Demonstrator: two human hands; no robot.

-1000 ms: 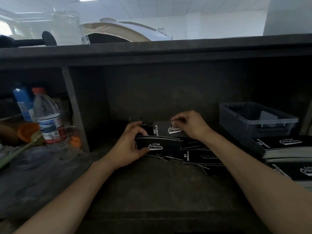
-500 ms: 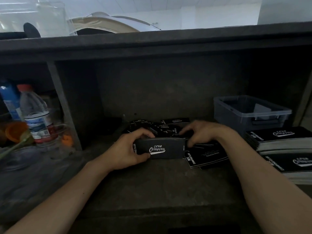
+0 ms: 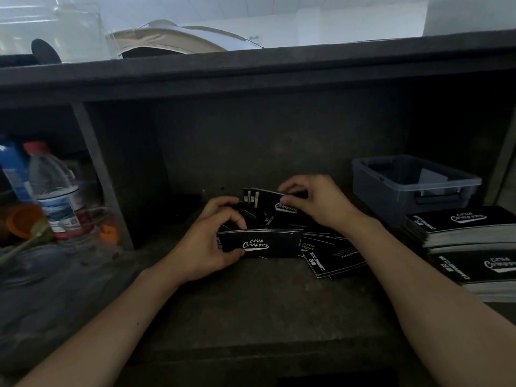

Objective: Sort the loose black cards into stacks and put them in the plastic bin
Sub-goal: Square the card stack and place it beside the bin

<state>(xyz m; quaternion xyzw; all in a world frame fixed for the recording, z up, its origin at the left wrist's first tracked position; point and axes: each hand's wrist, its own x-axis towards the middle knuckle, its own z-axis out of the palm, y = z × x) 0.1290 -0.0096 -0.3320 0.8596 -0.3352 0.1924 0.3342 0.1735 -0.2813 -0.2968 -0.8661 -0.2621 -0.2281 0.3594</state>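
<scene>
Dim shelf, lit from above. At centre frame the left hand grips a small stack of black cards, thumb along the lower edge and fingers curled over the top edge. The stack stands on its long edge on the shelf with the white "Club Camping" script facing the camera. Just above and right of it, the right hand pinches a single card near its upper right corner between thumb and fingertips, with the card raised and tilted over the heap. More loose cards lie fanned and overlapping, flat on the shelf, behind the held stack and spilling to its lower right (some face up, some showing small print). The plastic bin, grey and translucent, sits at right of centre against the back wall, apart from both hands; its contents cannot be made out. Two tall finished stacks rest at the right edge, in front of the bin. In the left compartment are a water bottle with a red cap and an orange cup.
</scene>
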